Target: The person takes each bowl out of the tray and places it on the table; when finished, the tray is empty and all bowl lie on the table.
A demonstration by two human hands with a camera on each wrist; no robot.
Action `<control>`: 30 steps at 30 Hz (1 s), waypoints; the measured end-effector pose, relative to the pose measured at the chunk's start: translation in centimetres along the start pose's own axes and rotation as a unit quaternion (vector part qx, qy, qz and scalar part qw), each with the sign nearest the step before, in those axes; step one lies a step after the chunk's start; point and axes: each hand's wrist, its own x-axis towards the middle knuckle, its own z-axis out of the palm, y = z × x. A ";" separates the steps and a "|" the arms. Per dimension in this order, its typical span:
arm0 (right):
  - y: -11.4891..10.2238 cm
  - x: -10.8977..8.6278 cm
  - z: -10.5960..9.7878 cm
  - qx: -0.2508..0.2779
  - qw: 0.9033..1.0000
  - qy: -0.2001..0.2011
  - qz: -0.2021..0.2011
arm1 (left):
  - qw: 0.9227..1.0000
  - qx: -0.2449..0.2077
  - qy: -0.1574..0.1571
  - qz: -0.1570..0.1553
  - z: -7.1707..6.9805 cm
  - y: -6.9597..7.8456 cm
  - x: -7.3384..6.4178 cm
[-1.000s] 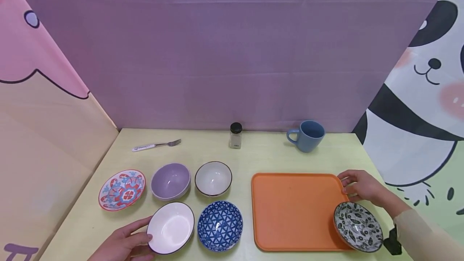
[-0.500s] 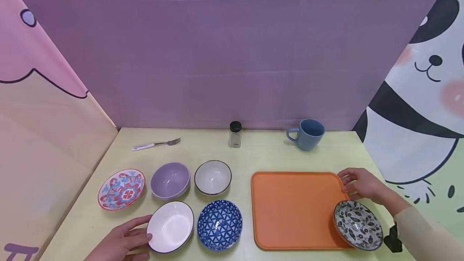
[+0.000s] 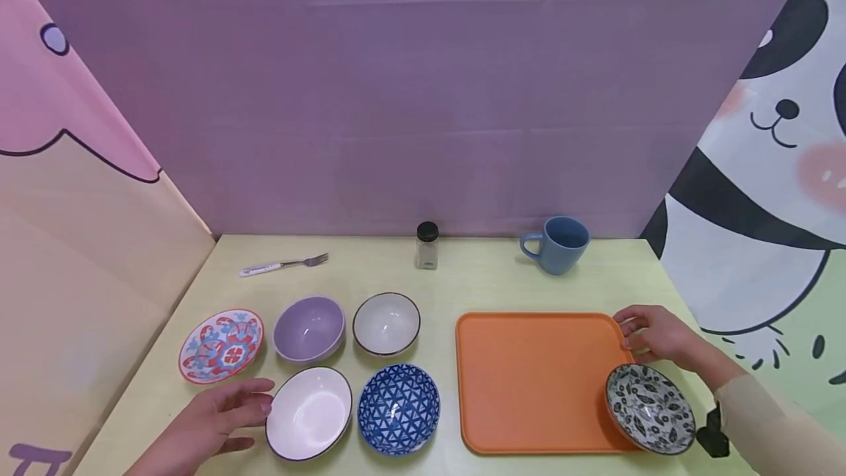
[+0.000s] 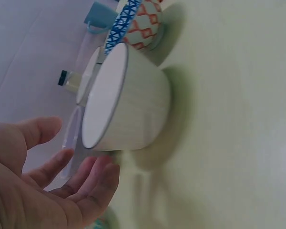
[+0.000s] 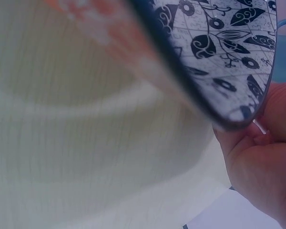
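Observation:
My left hand (image 3: 214, 417) is beside the white dark-rimmed bowl (image 3: 308, 413), its fingers spread. In the left wrist view a gap shows between the fingertips (image 4: 107, 176) and that bowl. At the right, my right hand (image 3: 661, 336) has loosely bent fingers at the right edge of the orange tray (image 3: 542, 388); the fingertips seem to touch its rim. Just in front of this hand is the bowl with black leaf patterns (image 3: 651, 410), overlapping the tray's front right corner in the head view. In the right wrist view that bowl partly hides the right hand (image 5: 269, 152).
A blue triangle-patterned bowl (image 3: 399, 410), a grey-white bowl (image 3: 386, 324), a purple bowl (image 3: 309, 329) and a red-blue floral plate (image 3: 221, 346) stand around the white bowl. Farther back are a fork (image 3: 284, 264), a black-capped shaker (image 3: 427, 247) and a blue mug (image 3: 562, 246).
My left hand has let go of the white bowl and drawn slightly left of it. The right hand, tray and leaf-patterned bowl stay about where they were.

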 end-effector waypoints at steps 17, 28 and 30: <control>-0.4 -0.3 0.4 -0.002 1.000 0.004 0.007 | 0.996 0.039 0.038 0.065 2.6 7.8 3.1; -0.3 0.0 0.2 -0.004 1.000 0.002 0.009 | 0.993 0.005 -0.058 0.107 6.5 10.9 6.0; -0.4 -0.1 0.1 -0.005 1.000 0.002 0.007 | 0.992 0.003 -0.065 0.105 7.3 11.3 6.4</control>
